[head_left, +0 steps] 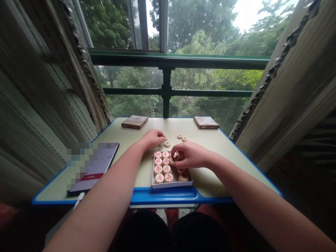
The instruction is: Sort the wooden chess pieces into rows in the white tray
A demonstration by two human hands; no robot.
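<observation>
An open box [172, 186] of Chinese chess pieces rests at the table's near edge. Pieces with red characters, such as a red chess piece [159, 179], fill its left side in two columns. A dark-marked chess piece [183, 177] lies at its near right. Above the box's right side, my right hand [187, 155] pinches a chess piece [172, 160] by its edge. My left hand [154, 137] reaches beyond the box, thumb and finger closed on a chess piece [165, 138] on the tabletop. Just nearer lies a loose chess piece [167, 144]. My fingers hide part of the box.
Two more chess pieces, one of them a loose piece [180, 136], lie beyond my right hand. Flat brown boxes, a left one [134, 121] and a right one [206, 122], sit at the far corners. A tablet-like device [101, 168] with a cable lies on the left.
</observation>
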